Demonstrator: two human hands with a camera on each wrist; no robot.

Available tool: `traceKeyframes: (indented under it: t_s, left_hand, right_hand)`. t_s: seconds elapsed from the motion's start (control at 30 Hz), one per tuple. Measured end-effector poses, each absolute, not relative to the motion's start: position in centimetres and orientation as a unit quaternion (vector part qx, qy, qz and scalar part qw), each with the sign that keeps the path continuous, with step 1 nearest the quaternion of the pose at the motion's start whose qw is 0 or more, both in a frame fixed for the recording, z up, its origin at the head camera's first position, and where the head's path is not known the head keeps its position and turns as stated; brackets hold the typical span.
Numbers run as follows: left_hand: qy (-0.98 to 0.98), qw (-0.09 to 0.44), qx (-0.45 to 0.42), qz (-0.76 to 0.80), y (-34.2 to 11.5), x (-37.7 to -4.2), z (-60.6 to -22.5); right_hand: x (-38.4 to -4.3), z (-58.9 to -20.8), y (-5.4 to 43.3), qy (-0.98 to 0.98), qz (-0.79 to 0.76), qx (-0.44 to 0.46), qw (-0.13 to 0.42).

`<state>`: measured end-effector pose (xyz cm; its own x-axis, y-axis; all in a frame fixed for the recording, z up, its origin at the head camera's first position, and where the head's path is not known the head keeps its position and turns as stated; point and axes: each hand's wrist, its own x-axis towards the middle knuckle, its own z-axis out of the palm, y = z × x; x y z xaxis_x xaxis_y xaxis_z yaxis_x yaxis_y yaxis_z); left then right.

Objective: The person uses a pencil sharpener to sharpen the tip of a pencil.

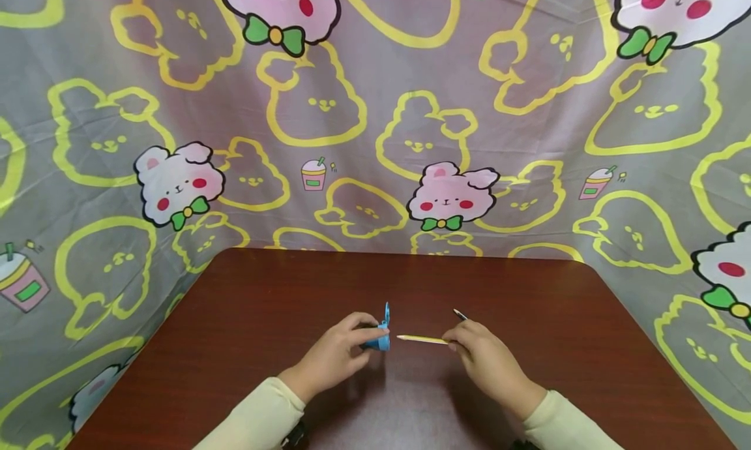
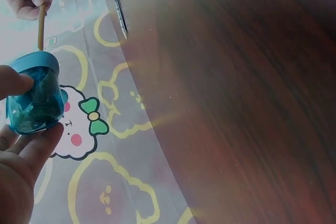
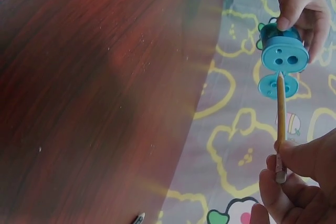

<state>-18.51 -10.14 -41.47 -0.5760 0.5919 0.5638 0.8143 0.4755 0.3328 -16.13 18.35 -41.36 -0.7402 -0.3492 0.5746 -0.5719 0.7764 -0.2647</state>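
My left hand (image 1: 337, 352) holds a translucent blue pencil sharpener (image 1: 378, 339) between thumb and fingers, above the table. Its flip lid (image 3: 270, 86) hangs open, and three round holes of different sizes show in the blue face in the right wrist view. Opposite it, my right hand (image 1: 484, 359) pinches a yellow pencil (image 1: 419, 338) near its eraser end. The sharpened tip points at the sharpener's face, with a small gap between them in the head view. Through the tinted body (image 2: 37, 100), darker contents are faintly visible.
A second, dark-patterned pencil (image 2: 119, 11) lies on the brown wooden table (image 1: 281, 293), just beyond my right hand. Behind the table and along its sides hangs a grey curtain (image 1: 364, 156) printed with cartoon animals.
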Motion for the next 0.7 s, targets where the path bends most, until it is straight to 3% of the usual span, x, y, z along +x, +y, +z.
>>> traceKeyframes:
  t_s: [0.33, 0.7]
  left_hand:
    - [-0.835, 0.167, -0.421, -0.312, -9.68, -17.97, -41.42]
    - [-0.834, 0.160, -0.422, -0.318, -9.58, -17.86, -41.48]
  right_hand:
    - [-15.94, -41.39, 17.92, -0.907, 0.219, 0.264, 0.244]
    - [-16.32, -41.89, 17.36, -0.880, 0.204, 0.312, 0.293]
